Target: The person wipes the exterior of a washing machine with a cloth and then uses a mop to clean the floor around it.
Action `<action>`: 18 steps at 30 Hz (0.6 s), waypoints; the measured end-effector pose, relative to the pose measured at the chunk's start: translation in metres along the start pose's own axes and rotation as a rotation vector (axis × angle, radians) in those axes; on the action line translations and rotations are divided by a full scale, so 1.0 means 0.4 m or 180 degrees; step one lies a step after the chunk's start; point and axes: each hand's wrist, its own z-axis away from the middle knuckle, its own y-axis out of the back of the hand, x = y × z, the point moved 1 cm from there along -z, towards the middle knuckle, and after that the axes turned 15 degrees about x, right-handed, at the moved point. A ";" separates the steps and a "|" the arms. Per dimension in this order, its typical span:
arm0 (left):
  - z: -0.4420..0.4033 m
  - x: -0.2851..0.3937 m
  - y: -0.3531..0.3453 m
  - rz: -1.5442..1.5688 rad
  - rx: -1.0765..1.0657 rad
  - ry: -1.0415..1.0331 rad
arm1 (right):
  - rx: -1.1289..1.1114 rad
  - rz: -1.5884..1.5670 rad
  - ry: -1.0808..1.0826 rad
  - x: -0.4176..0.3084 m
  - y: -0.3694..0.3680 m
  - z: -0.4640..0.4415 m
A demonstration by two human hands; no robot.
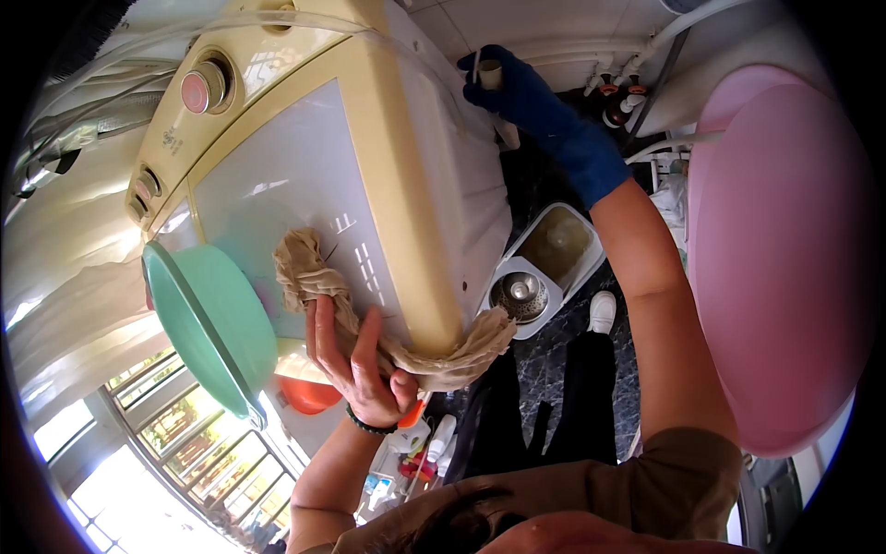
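Note:
My left hand is bare, with a dark beaded bracelet at the wrist. Its fingers are stretched out and apart, resting on a crumpled beige cloth that lies on the washing machine's lid and drapes over its front edge. The cream-and-white washing machine has round knobs along its panel. Beyond its right side, my right hand wears a blue rubber glove. Those fingers curl around a short pale tube-like piece; its exact kind I cannot make out.
A green basin leans at the machine's left. On the dark floor stands a mop bucket with murky water and a metal wringer basket. A large pink basin is at right. White pipes with valves run along the wall.

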 end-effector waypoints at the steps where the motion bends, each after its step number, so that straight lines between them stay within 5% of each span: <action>1: 0.001 0.000 -0.001 0.0012 0.0002 0.0010 | -0.0002 0.0002 0.0004 0.008 -0.001 -0.001; 3: 0.001 0.000 -0.001 0.0017 0.0001 0.0019 | 0.0915 -0.1142 -0.0698 0.023 0.005 -0.001; 6: 0.001 -0.002 -0.003 0.0024 0.0024 0.0011 | 0.1173 -0.0986 -0.0379 -0.042 -0.017 0.009; 9: 0.002 -0.002 -0.001 0.0040 0.0020 0.0008 | 0.1097 -0.0330 0.0379 -0.069 -0.065 0.009; 18: 0.001 -0.002 -0.001 0.0044 -0.0001 -0.0019 | 0.0522 0.0575 0.1234 -0.135 -0.062 -0.025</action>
